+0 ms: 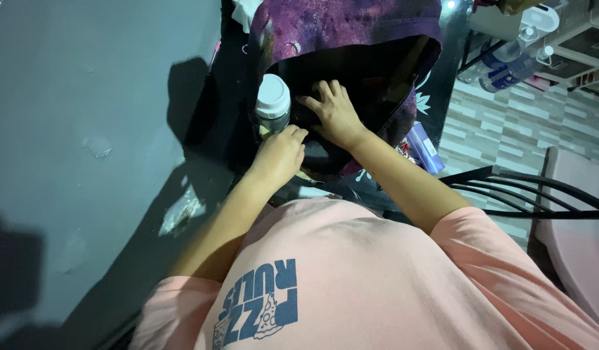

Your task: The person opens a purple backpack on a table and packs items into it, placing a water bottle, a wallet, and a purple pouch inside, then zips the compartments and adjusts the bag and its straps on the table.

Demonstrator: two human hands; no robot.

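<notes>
Left hand (pixel 280 155) is curling its grip around a smooth white-capped bottle (pixel 273 104); right hand (pixel 335 113), fingers spread, is pressing into the soft purple bag (pixel 351 26) on the dark glossy bench (pixel 452 58).

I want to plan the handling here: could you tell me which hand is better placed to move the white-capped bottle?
The left hand: it sits against the bottle just below its white cap. The right hand lies spread inside the purple bag, apart from it.

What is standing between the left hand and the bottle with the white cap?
Nothing visible. The left hand is right at the bottle, just below its white cap, with no gap showing. The right hand lies apart, spread inside the open dark mouth of the purple bag.
</notes>
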